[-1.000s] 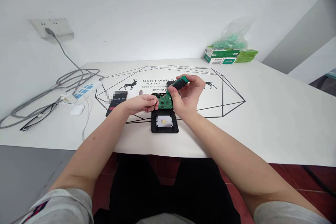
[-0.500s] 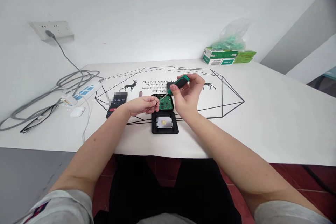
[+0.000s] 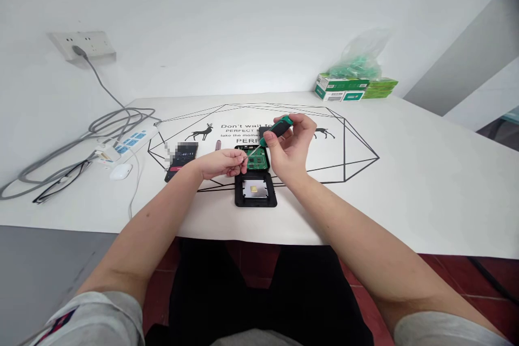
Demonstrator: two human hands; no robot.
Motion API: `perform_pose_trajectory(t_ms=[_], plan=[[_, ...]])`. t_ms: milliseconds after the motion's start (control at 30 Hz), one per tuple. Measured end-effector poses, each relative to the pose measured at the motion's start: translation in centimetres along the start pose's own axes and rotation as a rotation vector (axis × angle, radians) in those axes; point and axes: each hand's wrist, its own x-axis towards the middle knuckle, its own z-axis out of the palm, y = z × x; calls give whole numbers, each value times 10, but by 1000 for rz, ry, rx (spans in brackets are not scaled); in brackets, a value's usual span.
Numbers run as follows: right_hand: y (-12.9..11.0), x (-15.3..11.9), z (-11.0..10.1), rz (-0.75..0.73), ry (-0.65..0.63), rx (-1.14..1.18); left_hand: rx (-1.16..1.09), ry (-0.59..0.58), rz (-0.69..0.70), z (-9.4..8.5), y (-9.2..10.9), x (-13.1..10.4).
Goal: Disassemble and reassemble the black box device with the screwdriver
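My right hand [image 3: 292, 148] grips the green and black handle of a screwdriver [image 3: 280, 128], tilted so its metal shaft points down and to the left. At the shaft's tip my left hand [image 3: 225, 163] is closed in a pinch; whatever its fingers hold is too small to make out. Just below and behind the hands sits a black case with a green circuit board [image 3: 257, 160] inside. Its black cover [image 3: 255, 203], with a silver plate and a yellowish pad, lies on the near side, against the case.
Left of my hands lies a phone [image 3: 182, 158] showing a running timer. Farther left are a power strip [image 3: 133, 143], a white earbud case [image 3: 120, 172], glasses [image 3: 60, 183] and coiled grey cable. Green and white boxes [image 3: 343, 86] with a plastic bag stand at the back right.
The hands and screwdriver hold nearly the same pose. The phone's timer has moved on by one second, and the whole view has shifted very slightly.
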Motion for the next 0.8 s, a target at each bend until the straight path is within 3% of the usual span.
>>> perform_pose_trajectory(t_ms=[567,800], plan=[[-3,-2,-3,-8,-157,126,24,-17,24,3,-1,1],[5,-3,-3,-33,-83,98,16,8,57,6,0,0]])
